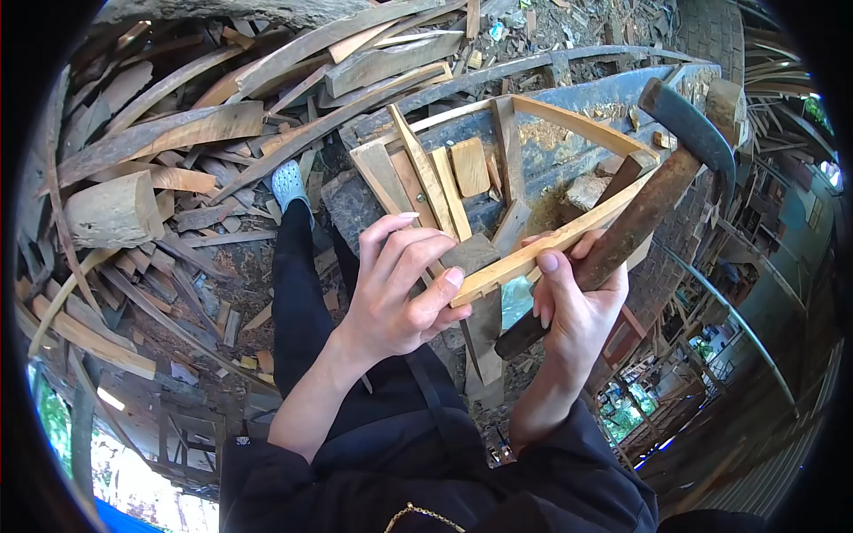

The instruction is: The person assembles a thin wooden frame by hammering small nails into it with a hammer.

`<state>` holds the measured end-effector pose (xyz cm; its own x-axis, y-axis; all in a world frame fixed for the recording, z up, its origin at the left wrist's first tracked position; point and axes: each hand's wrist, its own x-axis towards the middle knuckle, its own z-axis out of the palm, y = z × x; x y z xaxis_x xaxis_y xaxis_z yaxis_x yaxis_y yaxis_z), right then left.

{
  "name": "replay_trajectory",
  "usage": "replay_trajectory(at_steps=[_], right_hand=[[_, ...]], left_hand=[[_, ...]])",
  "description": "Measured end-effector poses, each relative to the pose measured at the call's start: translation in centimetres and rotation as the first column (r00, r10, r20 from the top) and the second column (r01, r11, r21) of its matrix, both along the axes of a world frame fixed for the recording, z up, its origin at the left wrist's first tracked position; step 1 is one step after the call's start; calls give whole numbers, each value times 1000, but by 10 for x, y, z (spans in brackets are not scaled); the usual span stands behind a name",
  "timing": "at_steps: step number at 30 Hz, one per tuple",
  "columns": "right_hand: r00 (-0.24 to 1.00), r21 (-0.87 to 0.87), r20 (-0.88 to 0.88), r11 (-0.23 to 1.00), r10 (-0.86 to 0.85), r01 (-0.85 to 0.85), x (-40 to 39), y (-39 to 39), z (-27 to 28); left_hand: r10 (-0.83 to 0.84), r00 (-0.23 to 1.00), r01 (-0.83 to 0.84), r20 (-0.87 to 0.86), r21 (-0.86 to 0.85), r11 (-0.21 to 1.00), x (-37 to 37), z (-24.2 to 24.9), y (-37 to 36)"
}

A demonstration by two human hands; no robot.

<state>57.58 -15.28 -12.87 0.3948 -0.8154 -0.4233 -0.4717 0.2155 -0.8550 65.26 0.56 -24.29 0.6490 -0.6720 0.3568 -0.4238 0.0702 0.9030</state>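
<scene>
A pale wooden strip [511, 262] lies across both my hands. My left hand [400, 289] pinches its notched near end, the thumb pressed against the wood. A small grey block [473, 255] touches the strip beside my left fingers. My right hand [582, 306] steadies the strip between thumb and fingers, and its palm also grips a hammer [641, 211] by the wooden handle. The hammer's dark, curved metal head points up and away to the right. The strip appears to be one side of a wooden frame [582, 129]; its joints are partly hidden.
Under the frame is a worn bluish bench [555, 178], with a rounded wooden piece [469, 167] and stone-like lumps on it. Scrap timber [160, 147] and a cut log [114, 210] cover the ground at left. My shoe [290, 184] stands among offcuts.
</scene>
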Motion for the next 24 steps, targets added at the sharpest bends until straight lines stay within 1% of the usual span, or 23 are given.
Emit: replay_trajectory(at_steps=[3,7,9,15,20,22,24], right_hand=[[999,51,32,999,-12,10,4,-1,1],[1000,40,5,999,-16,16,6,0,4],[999,98,40,995,-26,22,6,-1,5],[997,159,63,987,-48,37,7,-3,7],[996,166,85,986,-40,25,4,-3,3],[995,157,94,988,-23,8,2,-3,2],[996,158,87,987,-33,19,2,-3,1]], left_hand=[[3,1000,-3,8,8,1000,0,1,1],[0,1000,-1,23,19,1000,1,2,1],[2,1000,-2,19,13,1000,1,1,1],[14,1000,-14,-12,-6,1000,-3,1,-1],[17,1000,-17,-21,-15,1000,-1,0,0],[-24,999,25,-25,37,999,1,4,0],[-12,999,12,-30,13,1000,-1,1,-1]])
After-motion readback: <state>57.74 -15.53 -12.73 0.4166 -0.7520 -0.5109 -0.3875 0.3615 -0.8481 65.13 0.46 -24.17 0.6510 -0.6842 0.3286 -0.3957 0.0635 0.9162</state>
